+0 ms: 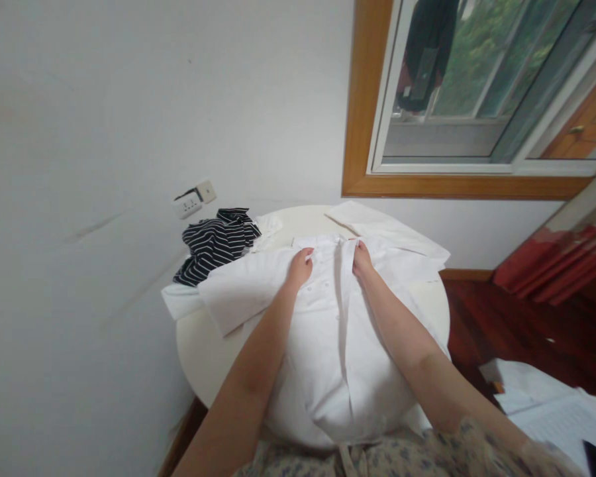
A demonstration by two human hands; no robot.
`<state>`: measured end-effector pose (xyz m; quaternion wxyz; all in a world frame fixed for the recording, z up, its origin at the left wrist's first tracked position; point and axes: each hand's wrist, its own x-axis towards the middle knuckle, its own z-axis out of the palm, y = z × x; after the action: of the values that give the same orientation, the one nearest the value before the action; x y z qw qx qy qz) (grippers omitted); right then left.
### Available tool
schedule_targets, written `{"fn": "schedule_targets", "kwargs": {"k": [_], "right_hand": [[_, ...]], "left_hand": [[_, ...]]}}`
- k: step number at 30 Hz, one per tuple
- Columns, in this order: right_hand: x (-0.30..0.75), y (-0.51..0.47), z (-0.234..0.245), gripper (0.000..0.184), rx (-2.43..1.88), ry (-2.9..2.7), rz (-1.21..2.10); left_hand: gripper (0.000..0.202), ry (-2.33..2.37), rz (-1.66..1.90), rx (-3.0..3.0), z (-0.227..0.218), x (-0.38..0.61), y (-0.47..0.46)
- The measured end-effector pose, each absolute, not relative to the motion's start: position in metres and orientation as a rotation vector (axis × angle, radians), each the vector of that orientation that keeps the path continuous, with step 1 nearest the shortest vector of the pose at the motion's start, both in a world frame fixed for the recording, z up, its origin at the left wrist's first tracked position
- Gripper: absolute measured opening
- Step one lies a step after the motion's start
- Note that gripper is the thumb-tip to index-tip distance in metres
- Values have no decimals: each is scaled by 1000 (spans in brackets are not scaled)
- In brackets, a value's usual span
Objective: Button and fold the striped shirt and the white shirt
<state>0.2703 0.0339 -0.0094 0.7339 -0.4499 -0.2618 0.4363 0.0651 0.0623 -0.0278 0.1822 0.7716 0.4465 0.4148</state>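
A white buttoned shirt (pixel 322 331) lies spread over the round table, its collar end toward the wall and its lower part hanging toward my body. On the left of the front opening, my left hand (pixel 302 266) pinches the cloth near the collar. My right hand (pixel 361 258) grips the right front edge, where the placket runs down in a long fold. One sleeve stretches out to the left, the other to the right. Small buttons show faintly on the front. The fingertips under the cloth are partly hidden.
A black-and-white striped garment (pixel 218 242) is heaped at the table's (pixel 198 358) back left, below a wall socket (pixel 187 205). A wood-framed window (pixel 357 179) is at the upper right. Papers (pixel 561 417) lie at the lower right; a red-and-white curtain (pixel 551 258) hangs beyond.
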Motion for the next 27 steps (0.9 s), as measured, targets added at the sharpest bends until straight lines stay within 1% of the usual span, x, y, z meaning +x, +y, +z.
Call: {"fn": "schedule_targets", "kwargs": {"k": [3,4,7,9,12,15,18,22,25,27], "right_hand": [[268,34,-9,26,-973,-587,973],[267,34,-9,32,-963,-613,989],[265,32,-11,57,-944,-797,1031],[264,32,-12,66,-953,-908,1002],[265,31,-11,67,-957,-948,967],[264,29,-10,72,-922,-1033,1034],[260,24,-11,79,-918,-1284,1062],[254,21,-18,84,-970,-1575,937],[253,23,-22,84,-955,-1542,919],[253,26,-23,79,-937,-1453,915]], "left_hand": [[42,1260,1182,2176,-28,65,62],[42,1259,1184,2177,-29,65,62],[42,1256,1176,2176,-28,65,62],[42,1259,1170,2173,-28,65,62],[42,1263,1172,2168,-27,65,61],[41,1261,1171,2173,-25,65,60],[43,1259,1166,2179,-24,65,59],[44,1252,1172,2171,-22,66,58],[43,1262,1170,2157,-22,66,58],[43,1268,1167,2153,-22,67,58]]}}
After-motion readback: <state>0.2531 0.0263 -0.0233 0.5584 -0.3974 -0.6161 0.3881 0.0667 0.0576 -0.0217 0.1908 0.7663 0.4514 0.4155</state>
